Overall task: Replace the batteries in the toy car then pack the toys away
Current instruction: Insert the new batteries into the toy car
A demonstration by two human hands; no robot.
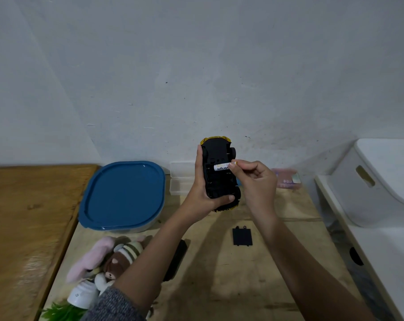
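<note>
Toy car (219,181) underside-up mid-frame, left grip (201,193) wraps it; right grip (254,179) pinches battery (220,168), its right end hidden by fingers (238,169).

A: Views listed?
B: One. Head-worn, wide-angle; looks forward and down across the wooden table (219,286) to the white wall (196,66).
A: Range?
B: Near: left hand (198,191) and right hand (256,179) sit at frame centre, forearms running up from the bottom edge.

Dim, cool even light, soft shadows, wide-angle edge bending, slight blur throughout
</note>
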